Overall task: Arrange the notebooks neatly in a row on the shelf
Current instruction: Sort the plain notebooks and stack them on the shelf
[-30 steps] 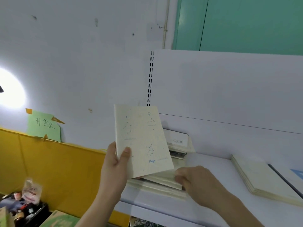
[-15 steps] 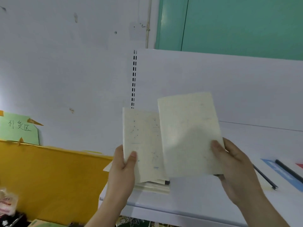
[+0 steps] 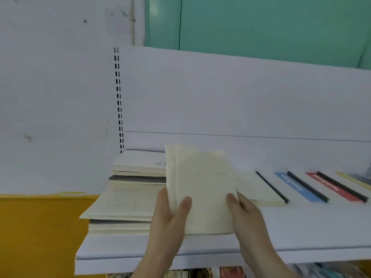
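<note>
Two cream notebooks, one laid over the other, are held upright above the white shelf, their lower edge close to the board. My left hand grips their lower left side with the thumb on the front cover. My right hand holds the lower right edge, thumb on the cover. A messy pile of cream and grey notebooks lies at the shelf's left end. A flat cream notebook lies just right of the held pair.
Further right on the shelf lie notebooks with black spines and blue, red and yellow strips. The shelf's white back panel rises behind. A yellow wall is at the left. More goods show on the shelf below.
My hands brought the two notebooks together into one overlapped pair and lowered them toward the shelf. The view has shifted right, showing the coloured notebooks.
</note>
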`<state>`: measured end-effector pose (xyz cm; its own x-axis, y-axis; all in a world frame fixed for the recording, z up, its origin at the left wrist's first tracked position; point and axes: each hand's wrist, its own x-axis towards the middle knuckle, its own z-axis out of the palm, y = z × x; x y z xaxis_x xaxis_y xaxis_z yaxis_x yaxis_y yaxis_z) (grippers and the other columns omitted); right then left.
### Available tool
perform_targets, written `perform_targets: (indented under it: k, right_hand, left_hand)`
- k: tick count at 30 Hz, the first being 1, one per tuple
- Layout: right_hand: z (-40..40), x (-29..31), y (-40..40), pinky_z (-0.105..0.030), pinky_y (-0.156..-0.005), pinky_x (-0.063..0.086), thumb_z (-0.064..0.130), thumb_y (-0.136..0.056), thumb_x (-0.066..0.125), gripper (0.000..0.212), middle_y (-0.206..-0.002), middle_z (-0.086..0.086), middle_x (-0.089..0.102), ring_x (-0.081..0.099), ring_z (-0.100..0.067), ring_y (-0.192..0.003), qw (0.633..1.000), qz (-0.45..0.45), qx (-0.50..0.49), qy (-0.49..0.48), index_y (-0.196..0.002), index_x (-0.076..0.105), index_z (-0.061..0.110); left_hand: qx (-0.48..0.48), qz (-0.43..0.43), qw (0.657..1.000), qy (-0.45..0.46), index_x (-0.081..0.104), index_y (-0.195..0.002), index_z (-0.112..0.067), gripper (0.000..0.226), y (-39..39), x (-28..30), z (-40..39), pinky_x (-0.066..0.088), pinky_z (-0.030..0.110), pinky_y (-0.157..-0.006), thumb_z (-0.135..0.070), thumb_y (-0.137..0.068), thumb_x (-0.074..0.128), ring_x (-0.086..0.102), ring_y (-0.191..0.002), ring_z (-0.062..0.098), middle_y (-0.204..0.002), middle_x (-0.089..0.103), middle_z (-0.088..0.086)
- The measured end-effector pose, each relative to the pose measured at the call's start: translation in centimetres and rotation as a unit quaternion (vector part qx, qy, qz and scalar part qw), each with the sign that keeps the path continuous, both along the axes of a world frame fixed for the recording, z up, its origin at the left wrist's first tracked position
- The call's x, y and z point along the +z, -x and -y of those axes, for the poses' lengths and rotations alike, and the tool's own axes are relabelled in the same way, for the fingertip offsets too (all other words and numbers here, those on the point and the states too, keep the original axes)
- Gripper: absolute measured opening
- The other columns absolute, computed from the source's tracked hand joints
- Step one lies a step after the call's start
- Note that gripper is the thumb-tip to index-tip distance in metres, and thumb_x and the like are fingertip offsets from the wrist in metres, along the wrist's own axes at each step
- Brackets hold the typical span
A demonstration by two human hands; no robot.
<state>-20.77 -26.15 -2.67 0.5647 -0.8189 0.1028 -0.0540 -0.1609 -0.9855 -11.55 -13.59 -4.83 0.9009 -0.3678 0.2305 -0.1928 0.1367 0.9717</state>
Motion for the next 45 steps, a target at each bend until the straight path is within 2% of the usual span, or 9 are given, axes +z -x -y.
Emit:
perform_targets:
  k: [8, 10, 17, 20, 26, 34, 40, 43, 45]
  right_hand:
    - [6.4, -1.4, 1.5, -0.025, -0.065, 0.043, 0.012, -0.092, 0.034, 0.039, -0.091, 0.009, 0.067, 0.056, -0.003, -0.072, 0.985, -0.096, 0.013, 0.144, -0.107, 0.059, 0.037]
    - [8.6, -1.8, 0.7, -0.029, -0.061, 0.042, 0.012, -0.090, 0.036, 0.031, -0.079, 0.003, 0.063, 0.055, -0.009, -0.066, 0.970, -0.130, 0.026, 0.202, -0.100, 0.056, 0.033]
    - [16.1, -3.4, -4.3, -0.031, -0.062, 0.045, 0.023, -0.089, 0.045, 0.009, -0.073, 0.005, 0.054, 0.052, -0.017, -0.075, 0.888, -0.232, 0.066, 0.392, -0.097, 0.049, 0.025]
    - [18.6, -4.2, -6.7, -0.031, -0.079, 0.044, 0.031, -0.092, 0.043, 0.038, -0.090, 0.000, 0.061, 0.052, -0.022, -0.095, 0.839, -0.271, 0.080, 0.465, -0.127, 0.048, 0.015]
    - [20.2, -6.5, -8.7, -0.037, -0.113, 0.025, 0.044, -0.093, 0.032, 0.056, -0.124, -0.009, 0.057, 0.040, -0.030, -0.125, 0.754, -0.337, 0.137, 0.547, -0.138, 0.042, 0.011]
    - [19.7, -7.5, -8.5, -0.042, -0.120, 0.011, 0.055, -0.075, -0.007, 0.091, -0.148, -0.014, 0.037, 0.014, -0.033, -0.145, 0.748, -0.357, 0.147, 0.540, -0.150, 0.027, 0.017]
    - [19.3, -7.6, -8.4, -0.040, -0.121, 0.006, 0.060, -0.076, -0.007, 0.090, -0.156, -0.010, 0.025, 0.002, -0.030, -0.148, 0.764, -0.364, 0.145, 0.513, -0.149, 0.031, 0.024]
    - [19.3, -7.2, -8.2, -0.039, -0.121, 0.006, 0.060, -0.090, 0.012, 0.070, -0.159, -0.009, 0.016, 0.000, -0.029, -0.148, 0.765, -0.361, 0.137, 0.515, -0.144, 0.039, 0.024]
    - [19.5, -6.8, -8.0, -0.036, -0.121, 0.007, 0.066, -0.081, 0.003, 0.084, -0.159, -0.006, 0.017, 0.002, -0.026, -0.148, 0.757, -0.354, 0.145, 0.529, -0.143, 0.041, 0.025]
  left_hand:
    - [-0.059, -0.024, 0.990, -0.122, 0.051, -0.107, -0.024, 0.015, 0.0, -1.0, 6.9, 0.052, 0.034, -0.079, -0.029, -0.106, 0.037, 0.060, -0.089, 0.012, -0.099, 0.063, -0.003]
    - [-0.043, 0.003, 0.981, -0.188, 0.050, -0.109, -0.016, 0.019, -0.8, -1.6, 8.9, 0.046, 0.030, -0.067, -0.023, -0.107, 0.032, 0.059, -0.084, 0.014, -0.096, 0.062, 0.001]
    - [0.056, 0.071, 0.941, -0.326, 0.049, -0.115, -0.009, 0.020, -6.1, -4.3, 15.9, 0.044, 0.034, -0.074, -0.015, -0.102, 0.035, 0.059, -0.093, 0.028, -0.104, 0.061, 0.011]
    - [0.091, 0.095, 0.921, -0.368, 0.048, -0.100, -0.009, 0.010, -8.1, -4.9, 17.7, 0.043, 0.034, -0.074, -0.013, -0.099, 0.039, 0.055, -0.088, 0.028, -0.097, 0.058, 0.011]
    - [0.145, 0.142, 0.848, -0.490, 0.057, -0.104, -0.009, 0.022, -9.6, -5.9, 19.6, 0.039, 0.035, -0.086, -0.021, -0.093, 0.043, 0.049, -0.098, 0.028, -0.106, 0.059, 0.011]
    - [0.153, 0.176, 0.802, -0.550, 0.060, -0.112, -0.010, 0.034, -9.9, -6.0, 18.9, 0.042, 0.035, -0.089, -0.035, -0.096, 0.042, 0.049, -0.112, 0.028, -0.117, 0.055, 0.009]
    - [0.126, 0.215, 0.803, -0.542, 0.057, -0.106, -0.016, 0.032, -9.1, -5.6, 17.2, 0.039, 0.032, -0.087, -0.041, -0.098, 0.040, 0.049, -0.107, 0.024, -0.113, 0.059, 0.004]
    - [0.108, 0.226, 0.802, -0.542, 0.053, -0.125, -0.020, 0.048, -8.4, -5.8, 16.4, 0.040, 0.034, -0.097, -0.055, -0.096, 0.038, 0.045, -0.121, 0.024, -0.127, 0.057, 0.000]
    - [0.081, 0.228, 0.815, -0.527, 0.042, -0.142, -0.020, 0.069, -8.0, -6.3, 15.8, 0.034, 0.035, -0.108, -0.067, -0.092, 0.039, 0.037, -0.134, 0.023, -0.140, 0.050, -0.002]
